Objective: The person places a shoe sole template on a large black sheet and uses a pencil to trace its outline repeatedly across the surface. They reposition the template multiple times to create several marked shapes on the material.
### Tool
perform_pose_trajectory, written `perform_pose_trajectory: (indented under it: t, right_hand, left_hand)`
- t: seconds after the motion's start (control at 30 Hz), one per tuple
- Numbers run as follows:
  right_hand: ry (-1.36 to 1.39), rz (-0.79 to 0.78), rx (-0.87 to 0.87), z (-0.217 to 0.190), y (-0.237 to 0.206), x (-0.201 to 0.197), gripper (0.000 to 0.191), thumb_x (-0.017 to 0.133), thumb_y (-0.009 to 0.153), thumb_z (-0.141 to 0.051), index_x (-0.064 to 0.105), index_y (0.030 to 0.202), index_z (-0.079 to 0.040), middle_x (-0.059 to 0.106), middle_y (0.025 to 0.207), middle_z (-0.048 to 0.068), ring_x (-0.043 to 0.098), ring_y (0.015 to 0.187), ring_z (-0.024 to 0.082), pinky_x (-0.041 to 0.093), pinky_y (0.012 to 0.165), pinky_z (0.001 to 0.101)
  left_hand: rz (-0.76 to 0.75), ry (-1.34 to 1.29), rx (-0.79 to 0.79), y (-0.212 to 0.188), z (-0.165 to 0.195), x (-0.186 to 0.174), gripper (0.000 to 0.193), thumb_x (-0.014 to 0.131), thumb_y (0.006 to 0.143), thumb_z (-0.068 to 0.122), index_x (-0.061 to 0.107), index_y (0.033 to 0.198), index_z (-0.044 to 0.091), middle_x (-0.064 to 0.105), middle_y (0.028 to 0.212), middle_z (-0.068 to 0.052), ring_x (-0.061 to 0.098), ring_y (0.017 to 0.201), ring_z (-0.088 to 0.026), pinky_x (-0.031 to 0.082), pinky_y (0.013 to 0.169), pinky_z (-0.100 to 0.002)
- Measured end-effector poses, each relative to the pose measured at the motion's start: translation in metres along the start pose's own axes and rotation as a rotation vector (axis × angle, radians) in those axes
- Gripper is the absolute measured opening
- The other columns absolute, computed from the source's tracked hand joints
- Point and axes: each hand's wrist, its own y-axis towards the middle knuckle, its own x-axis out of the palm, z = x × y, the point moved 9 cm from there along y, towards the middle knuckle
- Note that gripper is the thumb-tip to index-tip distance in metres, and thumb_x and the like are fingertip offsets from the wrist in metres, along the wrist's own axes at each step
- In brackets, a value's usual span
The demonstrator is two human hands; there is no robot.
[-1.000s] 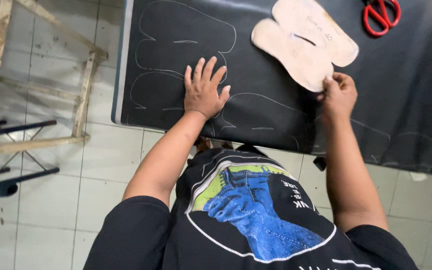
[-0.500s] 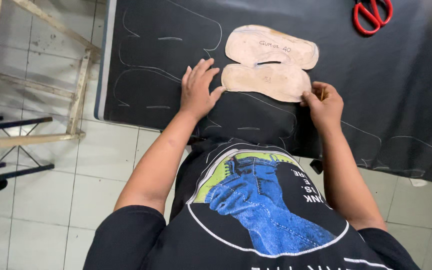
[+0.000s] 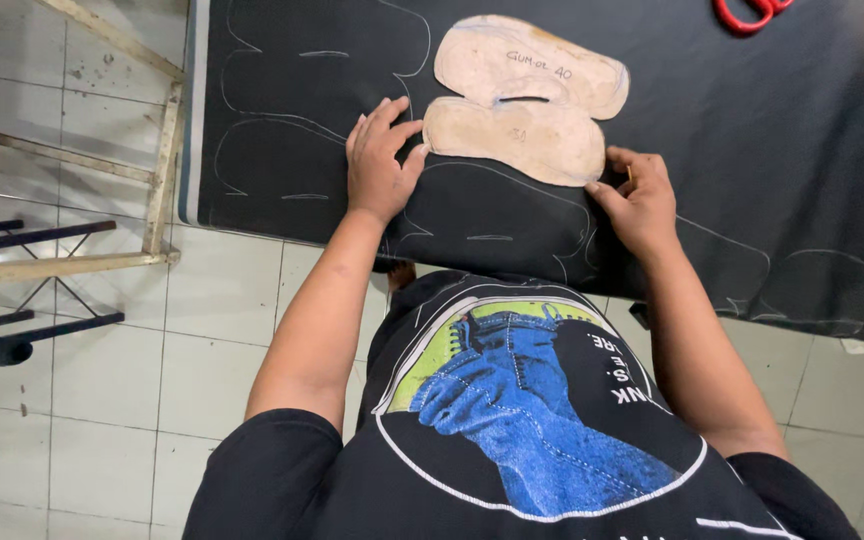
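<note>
One tan template (image 3: 527, 98), two sole-like lobes joined with a slit between them, lies flat on the black sheet (image 3: 752, 150) that covers the tabletop, near its front edge and left of centre. It looks like thin card or board: light, fairly stiff, flat, and likely to slide on the smooth sheet unless pressed down. Its edges are the natural place to take hold, since the faces give nothing to grip; pushing at opposite ends should shift it without bending it.

The left hand (image 3: 380, 162) lies open, fingers spread flat on the sheet, fingertips touching the left end of the near lobe. The right hand (image 3: 640, 200) is half curled at the lobe's right end, fingertips against its edge; something small may be pinched in it, but I cannot tell what.

Count: one template, one black sheet, one pair of red scissors (image 3: 752, 12) at the far edge, partly cut off by the frame. Several chalk outlines (image 3: 292, 130) of the same shape mark the sheet, at least four, some running out of view. A wooden frame (image 3: 72, 180) stands on the tiled floor off the left edge.
</note>
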Motion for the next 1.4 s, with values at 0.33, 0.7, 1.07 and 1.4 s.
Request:
perform_pose_trajectory:
  t: [0.33,0.7,1.07,1.4]
  right_hand:
    - [-0.018,0.027,-0.016,0.006,-0.002,-0.001,0.044,0.087,0.087,-0.012,0.073,0.128,-0.006,0.059,0.114,0.006,0.056,0.075,0.010,0.052,0.074,0.0258]
    - [-0.067,0.046,-0.027,0.000,-0.004,0.000,0.045,0.087,0.089,-0.017,0.073,0.130,-0.007,0.059,0.112,0.005,0.055,0.077,0.010,0.051,0.076,0.0263]
    - [-0.064,0.044,-0.012,-0.001,-0.004,0.000,0.043,0.086,0.089,-0.017,0.073,0.129,-0.008,0.059,0.112,0.005,0.056,0.077,0.009,0.051,0.076,0.0260]
    - [-0.061,0.048,-0.018,-0.002,-0.006,-0.001,0.044,0.087,0.088,-0.016,0.073,0.129,-0.007,0.059,0.111,0.004,0.055,0.077,0.009,0.051,0.075,0.0255]
  left_hand:
    - [0.000,-0.011,0.019,-0.002,-0.002,0.004,0.027,0.077,0.088,0.018,0.076,0.114,0.011,0.060,0.143,-0.009,0.048,0.142,-0.031,0.029,0.122,-0.053]
    - [0.026,-0.048,-0.098,-0.005,-0.018,0.006,0.042,0.084,0.083,0.020,0.062,0.115,0.007,0.051,0.151,-0.012,0.043,0.143,-0.036,0.033,0.121,-0.049]
    - [0.013,0.018,0.011,-0.005,-0.007,0.004,0.029,0.078,0.089,0.022,0.076,0.117,0.013,0.053,0.148,-0.013,0.042,0.144,-0.036,0.028,0.122,-0.053]
    - [0.026,0.014,0.037,-0.007,-0.009,0.006,0.029,0.077,0.090,0.022,0.076,0.117,0.012,0.055,0.147,-0.014,0.043,0.144,-0.037,0.030,0.122,-0.052]
